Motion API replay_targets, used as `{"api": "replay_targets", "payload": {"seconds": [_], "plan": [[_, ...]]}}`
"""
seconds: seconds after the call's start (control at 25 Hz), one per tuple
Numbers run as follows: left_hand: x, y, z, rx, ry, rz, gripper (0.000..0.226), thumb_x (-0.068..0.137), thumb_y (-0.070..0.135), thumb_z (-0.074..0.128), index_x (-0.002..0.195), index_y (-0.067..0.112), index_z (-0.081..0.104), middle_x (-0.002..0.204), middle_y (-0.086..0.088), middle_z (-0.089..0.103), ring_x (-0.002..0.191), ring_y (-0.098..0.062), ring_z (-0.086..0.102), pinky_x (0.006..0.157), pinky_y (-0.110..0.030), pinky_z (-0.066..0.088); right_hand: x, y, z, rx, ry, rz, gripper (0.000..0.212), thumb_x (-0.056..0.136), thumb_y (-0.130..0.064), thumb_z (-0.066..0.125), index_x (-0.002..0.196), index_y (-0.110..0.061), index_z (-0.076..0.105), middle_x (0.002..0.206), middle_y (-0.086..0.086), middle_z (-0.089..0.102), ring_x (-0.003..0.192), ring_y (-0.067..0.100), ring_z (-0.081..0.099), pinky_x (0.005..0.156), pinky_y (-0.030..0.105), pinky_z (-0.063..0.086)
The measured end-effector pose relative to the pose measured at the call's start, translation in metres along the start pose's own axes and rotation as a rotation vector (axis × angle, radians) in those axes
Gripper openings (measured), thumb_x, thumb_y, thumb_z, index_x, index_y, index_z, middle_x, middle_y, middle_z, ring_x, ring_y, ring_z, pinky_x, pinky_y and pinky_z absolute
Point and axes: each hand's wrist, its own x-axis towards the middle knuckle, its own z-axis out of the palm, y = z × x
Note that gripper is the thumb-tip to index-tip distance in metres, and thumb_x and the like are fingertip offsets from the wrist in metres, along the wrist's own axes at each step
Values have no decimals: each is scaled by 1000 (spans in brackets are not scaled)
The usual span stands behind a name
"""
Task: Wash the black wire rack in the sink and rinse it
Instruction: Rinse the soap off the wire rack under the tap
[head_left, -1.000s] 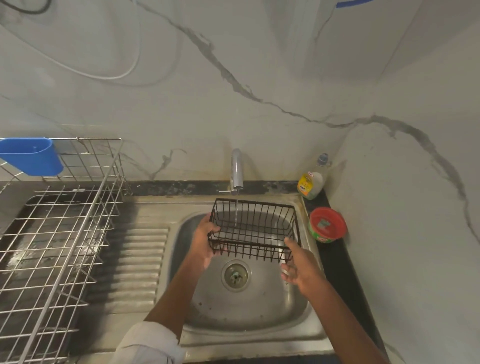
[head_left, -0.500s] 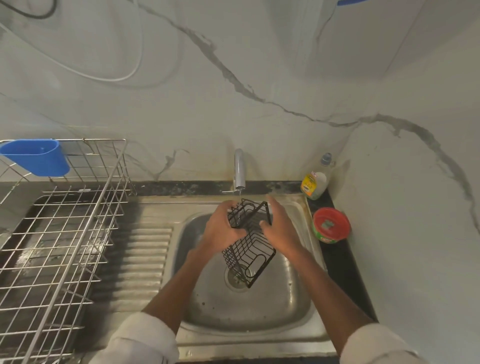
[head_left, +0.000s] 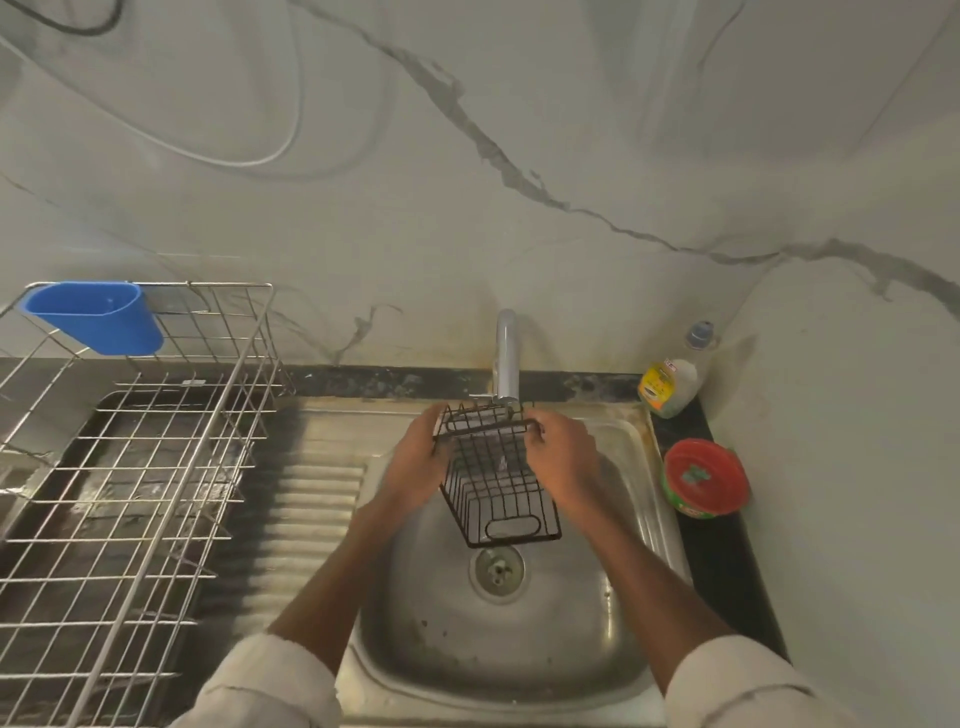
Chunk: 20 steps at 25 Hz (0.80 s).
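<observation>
One black wire rack (head_left: 498, 483), tilted on end above the drain (head_left: 497, 570) of the steel sink (head_left: 639, 665) and directly under the single tap (head_left: 505, 353): your left hand (head_left: 415, 462) and right hand (head_left: 563, 457) each curl fingers round its upper rim, one per side. Beside the basin you have one dish-soap bottle (head_left: 670, 382) with a yellow label, its print too small to read, and one red-lidded green tub (head_left: 705, 478), lid writing illegible. To your left stand one steel wire drying rack (head_left: 130, 493) and one blue plastic holder (head_left: 96, 317) hooked on its back rail.
</observation>
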Motion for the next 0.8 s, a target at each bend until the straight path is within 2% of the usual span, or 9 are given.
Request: {"api": "replay_targets", "payload": {"seconds": [0.08, 0.16, 0.24, 0.32, 0.4, 0.48, 0.56, 0.68, 0.8], "plan": [[-1, -16, 10, -89, 88, -91, 43, 109, 14, 52, 150, 25, 49, 131, 2, 71, 119, -23, 69, 105, -46, 55, -7, -7, 6, 8, 8, -22, 31, 100, -19, 65, 130, -20, 70, 119, -1, 76, 102, 13, 72, 86, 27, 55], [-4, -20, 14, -245, 163, -203, 41, 108, 1, 49, 144, 19, 53, 121, -7, 73, 111, -29, 71, 95, -42, 61, -6, -15, 11, 30, 25, -31, 29, 98, -20, 68, 126, -21, 73, 115, -2, 77, 97, 12, 73, 88, 31, 59], [-8, -14, 11, -423, 216, -294, 44, 105, -13, 44, 142, 9, 54, 117, -12, 68, 105, -30, 69, 78, -23, 62, -3, -22, 12, 43, 1, -40, 27, 98, -24, 69, 124, -22, 74, 110, -3, 78, 82, 7, 72, 82, 34, 63], [-10, -8, 8, -493, 218, -314, 39, 107, -14, 41, 140, 1, 55, 120, -16, 65, 98, -23, 66, 70, -12, 58, -2, -26, 9, 62, -26, -35, 27, 97, -28, 70, 124, -23, 74, 110, -6, 79, 70, 1, 66, 72, 31, 63], [-8, -7, 8, -537, 180, -296, 34, 108, -11, 43, 132, 3, 63, 123, -16, 70, 100, -21, 70, 77, -15, 60, -6, -22, 3, 84, -18, -4, 28, 97, -29, 70, 124, -25, 74, 111, -8, 78, 67, -4, 62, 63, 21, 57], [-4, -7, 13, -519, 135, -253, 29, 107, -3, 53, 122, 14, 71, 118, -9, 77, 105, -21, 74, 92, -29, 63, -14, -13, -5, 123, 23, 68, 28, 96, -26, 71, 124, -26, 74, 108, -9, 78, 69, -6, 59, 56, 10, 41], [5, 5, 20, -450, 100, -213, 27, 106, 1, 58, 123, 15, 73, 114, -5, 79, 107, -22, 76, 94, -30, 62, -21, 1, -15, 185, 69, 167, 28, 94, -21, 71, 120, -29, 74, 101, -10, 75, 69, -7, 57, 53, 8, 34], [21, 36, 31, -416, 57, -178, 26, 107, 4, 57, 119, 19, 75, 114, -1, 77, 107, -17, 72, 104, -37, 57, -34, 21, -25, 374, 43, 293, 42, 86, -11, 71, 123, -29, 62, 90, -7, 71, 67, 4, 65, 50, 18, 47], [30, 62, 45, -463, -20, -183, 24, 108, 10, 58, 113, 22, 79, 116, -2, 78, 112, -17, 69, 113, -43, 48, -46, 39, -38, 507, -12, 336, 82, 73, -17, 73, 145, -34, 39, 114, 1, 70, 96, 20, 73, 73, 39, 64]]}}
